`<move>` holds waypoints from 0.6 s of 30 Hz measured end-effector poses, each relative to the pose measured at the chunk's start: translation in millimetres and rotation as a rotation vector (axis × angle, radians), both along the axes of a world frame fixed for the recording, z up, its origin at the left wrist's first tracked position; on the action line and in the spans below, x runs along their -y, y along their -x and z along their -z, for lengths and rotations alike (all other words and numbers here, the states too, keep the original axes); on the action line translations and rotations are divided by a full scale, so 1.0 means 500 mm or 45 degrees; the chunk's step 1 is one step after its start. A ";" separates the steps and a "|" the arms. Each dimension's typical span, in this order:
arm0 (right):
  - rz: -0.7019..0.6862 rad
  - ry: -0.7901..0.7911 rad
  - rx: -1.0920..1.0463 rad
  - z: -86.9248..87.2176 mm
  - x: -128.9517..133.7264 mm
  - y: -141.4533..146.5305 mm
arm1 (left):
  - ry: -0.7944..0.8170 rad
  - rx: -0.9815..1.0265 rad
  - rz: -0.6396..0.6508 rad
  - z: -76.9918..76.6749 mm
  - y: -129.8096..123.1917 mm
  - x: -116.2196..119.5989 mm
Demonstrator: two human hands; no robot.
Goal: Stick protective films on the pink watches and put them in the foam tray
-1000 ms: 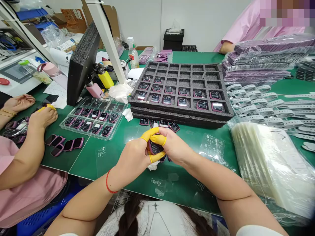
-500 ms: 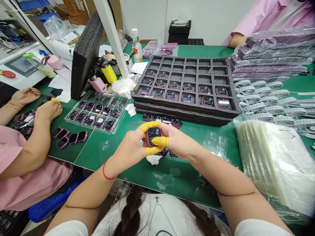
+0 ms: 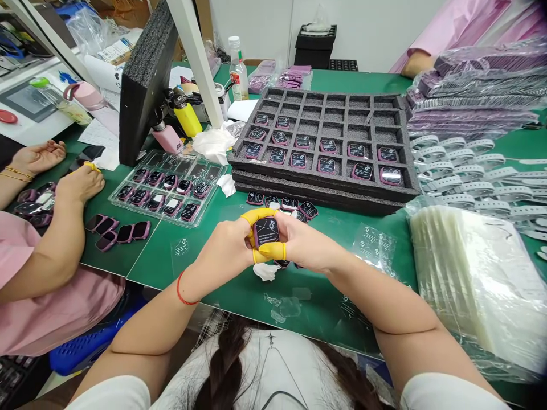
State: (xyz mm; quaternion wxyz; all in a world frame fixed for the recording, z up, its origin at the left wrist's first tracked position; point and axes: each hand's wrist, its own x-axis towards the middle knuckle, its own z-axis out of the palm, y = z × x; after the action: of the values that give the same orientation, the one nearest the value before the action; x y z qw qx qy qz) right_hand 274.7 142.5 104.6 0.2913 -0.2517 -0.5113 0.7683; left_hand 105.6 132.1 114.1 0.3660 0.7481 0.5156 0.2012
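Observation:
Between both hands I hold a smartwatch body [image 3: 265, 232], purple-framed, its dark face turned up and covered by a film with white print. My left hand [image 3: 228, 246] grips its left side; my right hand [image 3: 301, 242] holds the right side, with the thumb along the lower edge. Yellow finger cots cover the fingertips. More watch bodies [image 3: 290, 203] lie on the table just beyond my hands, and others are partly hidden beneath them. A crumpled white tissue [image 3: 265, 271] sits just below the held watch.
A black foam tray [image 3: 337, 185] with watch bodies stands ahead, stacked on others. To its left is a clear plastic tray [image 3: 171, 219]. Grey straps [image 3: 444, 165] and bagged sleeves [image 3: 474, 285] lie right. A co-worker's hand [image 3: 81, 182] rests at left; another person's hand [image 3: 417, 62] is at the back.
My right thumb has moved down from the watch face to its lower edge. Both hands still hold the watch body. The camera view has shifted slightly.

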 end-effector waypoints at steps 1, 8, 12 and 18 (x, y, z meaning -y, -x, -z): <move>-0.005 -0.012 -0.004 0.000 0.000 0.000 | -0.005 0.011 0.010 0.001 0.001 -0.002; -0.105 -0.061 0.112 -0.019 -0.016 -0.034 | -0.016 0.214 0.056 0.002 0.010 -0.011; -0.146 -0.125 0.249 -0.019 -0.023 -0.049 | 0.000 0.243 0.026 0.005 0.009 -0.013; -0.096 -0.008 0.101 -0.001 -0.026 -0.037 | 0.017 0.203 -0.010 0.011 0.013 -0.018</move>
State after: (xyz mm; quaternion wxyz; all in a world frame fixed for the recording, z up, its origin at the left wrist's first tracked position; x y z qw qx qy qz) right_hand 293.2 155.5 105.3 0.2423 -0.2617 -0.5339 0.7666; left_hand 99.0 141.2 108.4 0.4102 0.7252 0.4890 0.2582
